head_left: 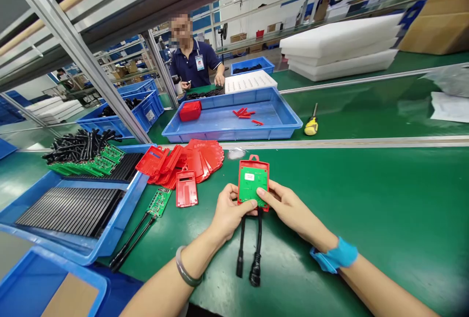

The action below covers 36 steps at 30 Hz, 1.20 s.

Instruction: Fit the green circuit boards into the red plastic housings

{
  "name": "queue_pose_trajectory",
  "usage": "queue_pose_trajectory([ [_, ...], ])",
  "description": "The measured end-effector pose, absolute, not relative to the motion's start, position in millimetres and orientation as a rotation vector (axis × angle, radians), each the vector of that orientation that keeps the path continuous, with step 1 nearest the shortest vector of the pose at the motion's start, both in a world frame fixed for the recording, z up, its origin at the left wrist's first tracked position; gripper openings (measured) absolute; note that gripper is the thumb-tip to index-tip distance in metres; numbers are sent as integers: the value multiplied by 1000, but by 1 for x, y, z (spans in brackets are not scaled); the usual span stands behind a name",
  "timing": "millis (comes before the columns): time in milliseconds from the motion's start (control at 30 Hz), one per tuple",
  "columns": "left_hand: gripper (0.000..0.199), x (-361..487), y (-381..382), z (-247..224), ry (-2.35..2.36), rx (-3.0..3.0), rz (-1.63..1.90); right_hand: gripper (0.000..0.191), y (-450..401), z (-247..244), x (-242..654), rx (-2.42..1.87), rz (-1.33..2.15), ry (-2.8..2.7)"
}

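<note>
Between my hands is a red plastic housing [253, 158] with a green circuit board [252, 185] seated inside it. Two black cables [258, 243] with plugs hang from its lower edge. My left hand [230, 212] grips the lower left side, its thumb on the board. My right hand [287, 204] holds the right side, thumb also pressing the board's face. To the left lies another red housing half [186, 188], inner side up. Beside it a loose circuit board [159, 201] with two black cables rests on the green bench.
Red housing parts [198, 160] are piled behind. On the left, a blue tray [137, 195] holds black strips and cabled boards [88, 156]. A blue bin [234, 134] with red pieces and a yellow screwdriver [311, 125] stand beyond the ledge. A co-worker [196, 58] faces me across the bench.
</note>
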<state>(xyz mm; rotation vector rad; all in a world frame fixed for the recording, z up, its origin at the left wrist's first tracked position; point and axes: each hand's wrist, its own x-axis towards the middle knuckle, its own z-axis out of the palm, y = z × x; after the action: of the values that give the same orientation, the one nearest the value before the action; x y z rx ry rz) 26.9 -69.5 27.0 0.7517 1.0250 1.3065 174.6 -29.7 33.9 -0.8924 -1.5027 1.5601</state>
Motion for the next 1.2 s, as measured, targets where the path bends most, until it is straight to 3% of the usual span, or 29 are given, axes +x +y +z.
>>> queue_pose_trajectory([
  [467, 37, 18, -68, 29, 976, 647, 1253, 34, -38, 25, 170, -780, 1700, -1650],
  [767, 43, 15, -71, 43, 892, 630, 1269, 49, -26, 29, 170, -1017, 1672, -1342],
  [933, 45, 21, -75, 43, 682, 694, 1155, 29, 28, 48, 137, -929, 1071, -2121],
  [1033, 51, 24, -78, 37, 609, 718, 1084, 17, 58, 60, 92, -871, 811, -2302],
  [1100, 54, 23, -80, 36, 584, 744, 1030, 20, 72, 65, 58, -858, 675, -2394],
  [1200, 59, 18, -82, 43, 574, 809, 967, 44, 87, 68, 14, -871, 523, -2513],
])
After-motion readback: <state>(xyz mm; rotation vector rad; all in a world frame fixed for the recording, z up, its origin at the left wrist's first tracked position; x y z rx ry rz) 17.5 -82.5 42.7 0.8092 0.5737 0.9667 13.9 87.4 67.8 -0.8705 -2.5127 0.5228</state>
